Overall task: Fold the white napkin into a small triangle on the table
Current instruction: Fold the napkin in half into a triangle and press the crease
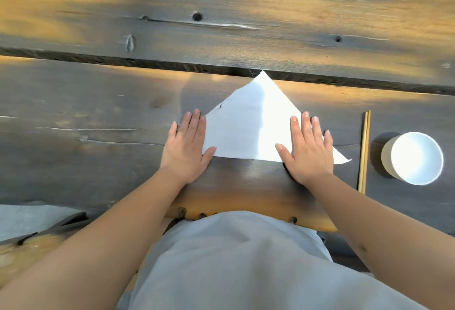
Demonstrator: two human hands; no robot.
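The white napkin lies flat on the dark wooden table as a large triangle, its apex pointing away from me and its long edge nearest me. My left hand lies flat with straight fingers over the napkin's left corner. My right hand presses flat on the right part of the napkin, whose right tip sticks out beyond it. The napkin's left corner is hidden under my left hand.
A pair of wooden chopsticks lies to the right of the napkin. A white paper cup stands further right. A dark gap between table planks runs just past the napkin's apex. The table's near edge is against my body.
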